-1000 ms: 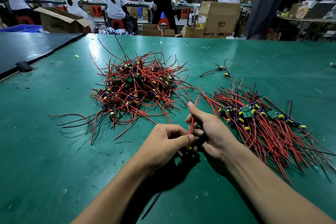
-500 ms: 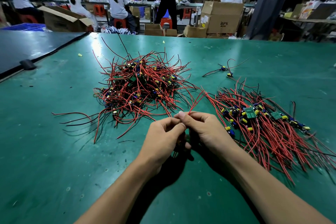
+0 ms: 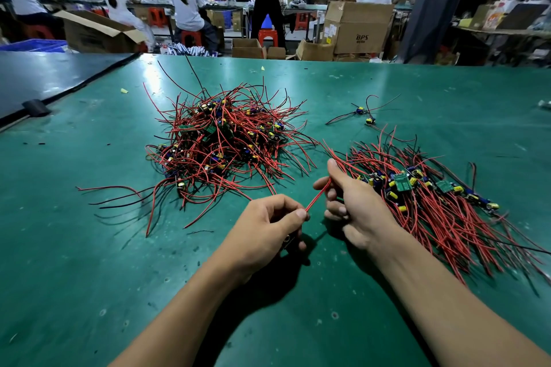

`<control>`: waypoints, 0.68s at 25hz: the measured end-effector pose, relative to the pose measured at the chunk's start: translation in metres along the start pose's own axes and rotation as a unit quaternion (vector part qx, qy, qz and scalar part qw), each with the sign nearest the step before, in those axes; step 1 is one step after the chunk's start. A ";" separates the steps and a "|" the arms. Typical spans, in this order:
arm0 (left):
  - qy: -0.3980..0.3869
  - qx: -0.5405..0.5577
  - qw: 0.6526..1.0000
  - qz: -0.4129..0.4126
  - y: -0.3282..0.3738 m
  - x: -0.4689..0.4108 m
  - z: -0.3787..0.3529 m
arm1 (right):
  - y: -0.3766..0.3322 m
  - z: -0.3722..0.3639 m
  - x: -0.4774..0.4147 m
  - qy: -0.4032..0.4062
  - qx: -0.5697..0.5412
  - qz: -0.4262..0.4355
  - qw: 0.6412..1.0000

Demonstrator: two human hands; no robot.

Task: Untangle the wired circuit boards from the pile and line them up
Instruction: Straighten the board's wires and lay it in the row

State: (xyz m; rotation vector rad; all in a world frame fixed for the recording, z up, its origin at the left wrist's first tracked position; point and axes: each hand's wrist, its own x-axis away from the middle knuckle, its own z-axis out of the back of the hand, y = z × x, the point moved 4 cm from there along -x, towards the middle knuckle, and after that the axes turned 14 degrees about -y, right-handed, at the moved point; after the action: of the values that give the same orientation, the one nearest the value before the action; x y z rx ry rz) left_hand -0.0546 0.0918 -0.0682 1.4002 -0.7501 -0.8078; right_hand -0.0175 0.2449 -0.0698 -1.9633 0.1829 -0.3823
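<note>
Left hand (image 3: 262,226) and right hand (image 3: 354,202) pinched 1 red wire (image 3: 319,195) between them (slanting far-right); the lined-up row (image 3: 432,205) lay beside the right hand.

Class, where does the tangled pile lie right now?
Head view: the pile sits centre-left on the table, beyond the left hand and left of the lined-up row.

The tangled pile (image 3: 220,143) lies left of the lined-up boards (image 3: 417,194), with perhaps two strays (image 3: 365,115) behind them.
</note>
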 end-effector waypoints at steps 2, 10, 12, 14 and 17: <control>-0.008 -0.026 1.000 -0.003 0.000 0.000 0.003 | -0.001 -0.003 0.002 -0.043 -0.108 -0.076 0.990; -0.004 -0.063 0.998 -0.011 0.002 0.002 0.006 | -0.003 -0.007 0.012 -0.130 -0.214 -0.166 0.954; 0.024 -0.024 0.999 -0.007 0.001 0.002 0.008 | -0.002 -0.005 0.009 -0.093 -0.182 -0.143 0.968; 0.068 0.035 0.997 0.003 0.001 0.003 0.009 | 0.000 -0.007 0.007 -0.078 -0.141 -0.130 0.978; 0.143 0.150 0.978 0.023 0.001 0.004 0.012 | 0.005 -0.015 0.008 -0.075 -0.079 -0.112 0.988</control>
State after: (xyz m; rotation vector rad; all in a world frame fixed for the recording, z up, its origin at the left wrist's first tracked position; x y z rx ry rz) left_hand -0.0631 0.0823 -0.0669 1.7188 -0.6952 -0.4529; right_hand -0.0149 0.2271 -0.0672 -2.1678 -0.1093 -0.3724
